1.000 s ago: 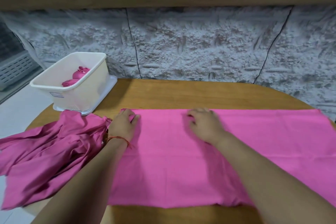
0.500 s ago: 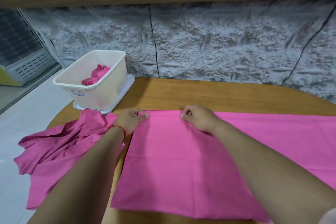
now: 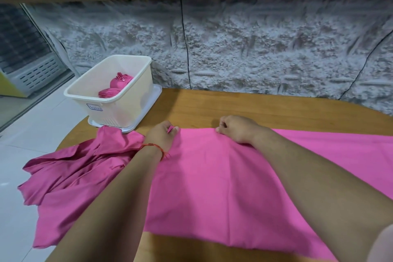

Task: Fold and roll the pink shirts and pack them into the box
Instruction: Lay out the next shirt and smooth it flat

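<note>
A flat pink shirt lies spread across the wooden table, running off to the right. The left hand (a red thread bracelet at its wrist) pinches the shirt's far left corner, a bit of cloth showing between the fingers. The right hand curls its fingers onto the far edge a little to the right, gripping it. At the near left, a crumpled heap of shirts hangs over the table's edge. At the far left stands the white box on its lid, with rolled shirts inside.
</note>
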Action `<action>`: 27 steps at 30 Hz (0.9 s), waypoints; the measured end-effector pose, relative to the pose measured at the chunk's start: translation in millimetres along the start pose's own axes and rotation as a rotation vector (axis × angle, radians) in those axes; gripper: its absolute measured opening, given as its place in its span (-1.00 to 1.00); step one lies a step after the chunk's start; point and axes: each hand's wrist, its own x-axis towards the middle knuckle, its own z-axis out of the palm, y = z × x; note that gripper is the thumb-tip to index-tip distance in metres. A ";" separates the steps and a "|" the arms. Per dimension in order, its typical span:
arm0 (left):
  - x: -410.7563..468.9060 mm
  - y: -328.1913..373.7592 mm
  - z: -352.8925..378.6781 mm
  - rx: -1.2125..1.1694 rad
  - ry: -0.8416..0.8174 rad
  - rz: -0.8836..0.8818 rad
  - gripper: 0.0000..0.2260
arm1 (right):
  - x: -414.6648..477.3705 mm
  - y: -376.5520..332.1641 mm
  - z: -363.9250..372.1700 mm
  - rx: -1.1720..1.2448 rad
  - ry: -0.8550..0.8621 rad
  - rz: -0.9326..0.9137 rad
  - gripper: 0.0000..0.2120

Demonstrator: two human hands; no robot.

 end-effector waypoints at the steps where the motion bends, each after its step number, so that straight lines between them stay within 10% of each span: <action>1: -2.1 1.2 1.2 0.020 0.013 0.012 -0.71 | -0.3 0.0 0.6 -0.006 0.001 0.004 -0.72; 14: -9.3 15.4 8.1 0.298 0.168 0.133 -0.79 | -69.9 100.1 -31.3 -0.041 -0.002 0.057 -0.85; 27: -8.0 5.8 12.5 0.364 0.240 0.167 -0.81 | -95.9 167.7 -36.7 -0.024 0.362 0.085 -0.74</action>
